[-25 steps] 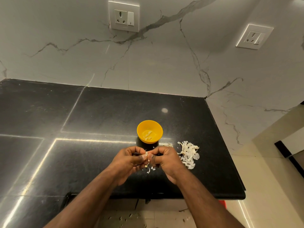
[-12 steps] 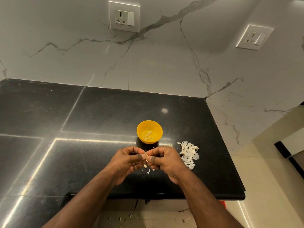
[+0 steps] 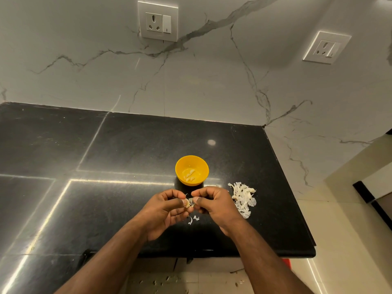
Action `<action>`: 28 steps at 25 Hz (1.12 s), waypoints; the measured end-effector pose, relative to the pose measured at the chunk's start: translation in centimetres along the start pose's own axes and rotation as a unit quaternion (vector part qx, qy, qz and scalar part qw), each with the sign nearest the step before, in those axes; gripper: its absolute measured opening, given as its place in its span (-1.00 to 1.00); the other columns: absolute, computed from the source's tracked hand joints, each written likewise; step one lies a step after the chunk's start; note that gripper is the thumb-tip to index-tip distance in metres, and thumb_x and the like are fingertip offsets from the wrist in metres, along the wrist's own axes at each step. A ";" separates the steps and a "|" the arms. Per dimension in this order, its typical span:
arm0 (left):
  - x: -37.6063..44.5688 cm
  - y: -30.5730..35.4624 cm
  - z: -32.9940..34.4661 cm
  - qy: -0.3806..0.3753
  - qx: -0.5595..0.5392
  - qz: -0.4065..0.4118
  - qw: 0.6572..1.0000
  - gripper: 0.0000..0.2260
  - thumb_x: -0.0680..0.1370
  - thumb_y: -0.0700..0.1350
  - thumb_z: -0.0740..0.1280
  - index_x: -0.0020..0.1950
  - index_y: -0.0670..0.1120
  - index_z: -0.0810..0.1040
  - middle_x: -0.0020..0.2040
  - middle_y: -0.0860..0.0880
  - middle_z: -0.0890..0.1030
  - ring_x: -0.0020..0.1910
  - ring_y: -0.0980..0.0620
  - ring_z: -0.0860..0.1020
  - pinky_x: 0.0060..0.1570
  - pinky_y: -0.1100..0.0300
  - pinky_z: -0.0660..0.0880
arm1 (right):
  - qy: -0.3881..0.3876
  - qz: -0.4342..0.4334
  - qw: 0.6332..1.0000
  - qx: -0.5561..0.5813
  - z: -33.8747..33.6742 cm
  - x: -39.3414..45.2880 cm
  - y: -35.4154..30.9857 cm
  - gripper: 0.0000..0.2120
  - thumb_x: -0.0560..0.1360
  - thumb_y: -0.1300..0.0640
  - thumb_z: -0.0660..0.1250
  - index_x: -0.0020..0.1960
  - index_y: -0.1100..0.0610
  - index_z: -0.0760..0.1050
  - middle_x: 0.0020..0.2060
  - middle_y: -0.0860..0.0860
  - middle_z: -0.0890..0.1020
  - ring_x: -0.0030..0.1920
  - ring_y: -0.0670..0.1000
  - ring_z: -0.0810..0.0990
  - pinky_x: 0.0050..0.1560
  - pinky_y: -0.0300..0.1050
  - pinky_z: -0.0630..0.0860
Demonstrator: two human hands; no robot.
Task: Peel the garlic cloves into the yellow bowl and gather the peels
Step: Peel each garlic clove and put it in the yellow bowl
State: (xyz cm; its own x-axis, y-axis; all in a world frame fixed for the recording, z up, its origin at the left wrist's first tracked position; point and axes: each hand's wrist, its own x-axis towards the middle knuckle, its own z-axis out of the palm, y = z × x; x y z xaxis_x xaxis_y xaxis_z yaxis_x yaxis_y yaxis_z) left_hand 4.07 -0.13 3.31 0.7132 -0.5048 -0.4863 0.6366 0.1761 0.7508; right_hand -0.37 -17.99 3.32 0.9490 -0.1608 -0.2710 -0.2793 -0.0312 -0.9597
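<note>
Hardly anything has shifted since the earlier frames: both hands stay together over the near part of the counter, though a translucent flap of skin now shows pulled away from the clove between them. Nearest the camera, scattered bits of peel (image 3: 161,282) lie on the pale floor below the counter's front edge. Above that, the left hand (image 3: 164,211) has its fingers curled and pinches the garlic clove (image 3: 187,203) between thumb and fingertips, while the right hand (image 3: 214,201) — fingers also curled — pinches the loose skin (image 3: 191,200) on the clove's right side. Directly beneath the hands, a few small peel scraps (image 3: 193,219) rest on the black counter (image 3: 106,209). Just beside the right hand, on its right, sits the peel pile (image 3: 242,197), a loose white heap running from the knuckles down toward the wrist. Just beyond the hands stands the yellow bowl (image 3: 192,170), upright on the counter, with several peeled cloves (image 3: 190,175) lying in its bottom — it is close to the fingertips but not touching them. Farther back the counter meets a white marble-veined wall (image 3: 212,85), which carries one socket plate (image 3: 158,21) above the bowl and a second socket plate (image 3: 326,47) on the angled wall to the right.
</note>
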 end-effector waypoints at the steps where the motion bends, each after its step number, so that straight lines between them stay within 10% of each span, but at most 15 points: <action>1: 0.1 -0.1 0.1 0.004 -0.001 0.001 1.000 -0.85 0.53 -0.35 0.38 0.09 -0.25 0.54 0.01 -0.31 0.67 -0.08 -0.14 0.69 -0.10 0.12 0.66 | 0.014 0.003 1.000 -0.017 -0.3 0.1 0.2 -0.83 0.53 0.35 0.38 -0.04 0.11 0.67 -0.26 0.03 0.69 -0.22 -0.01 0.63 -0.17 -0.18 0.57; 7: 0.8 -0.7 -0.4 0.026 0.027 0.005 0.999 -0.80 0.52 -0.39 0.40 0.11 -0.21 0.59 -0.03 -0.20 0.67 -0.06 -0.08 0.69 -0.04 0.11 0.61 | 0.133 -0.042 0.954 -0.264 -3.0 0.5 0.5 -0.76 0.48 0.27 0.42 0.10 0.05 0.69 -0.02 -0.16 0.63 0.02 -0.14 0.60 0.12 -0.19 0.53; 11: 1.1 -0.7 -0.2 0.024 0.067 0.023 0.997 -0.78 0.48 -0.41 0.42 0.10 -0.23 0.58 -0.06 -0.20 0.68 -0.04 -0.11 0.67 0.01 0.05 0.60 | -0.004 -0.056 0.987 -0.148 -1.2 -0.5 -0.9 -0.80 0.48 0.19 0.50 0.08 0.00 0.67 -0.11 -0.05 0.71 -0.12 -0.17 0.64 0.01 -0.19 0.61; 18: 1.3 -0.6 -0.8 0.031 0.115 0.061 0.991 -0.77 0.41 -0.39 0.50 0.02 -0.21 0.61 -0.02 -0.27 0.69 -0.02 -0.23 0.61 0.12 -0.18 0.46 | -0.011 -0.011 1.000 -0.025 0.1 -0.4 -0.3 -0.79 0.47 0.38 0.45 -0.06 0.08 0.66 -0.26 0.00 0.71 -0.23 -0.01 0.64 -0.19 -0.16 0.59; 28: 1.1 -0.8 -1.0 0.014 0.027 0.064 0.998 -0.78 0.44 -0.42 0.43 0.06 -0.25 0.59 -0.02 -0.21 0.69 -0.05 -0.07 0.67 -0.09 0.15 0.60 | 0.016 -0.028 0.999 -0.028 0.8 -0.3 -0.1 -0.85 0.44 0.37 0.48 -0.04 0.19 0.64 -0.28 0.01 0.67 -0.29 -0.11 0.60 -0.23 -0.22 0.56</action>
State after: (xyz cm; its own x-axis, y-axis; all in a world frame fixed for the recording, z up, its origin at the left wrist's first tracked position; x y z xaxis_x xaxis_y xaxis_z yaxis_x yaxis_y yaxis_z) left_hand 4.60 0.03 1.73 0.7955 -0.4578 -0.3970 0.5242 0.1912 0.8299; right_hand -0.52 -17.11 3.46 0.9586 -0.1892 -0.2130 -0.2338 -0.0954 -0.9676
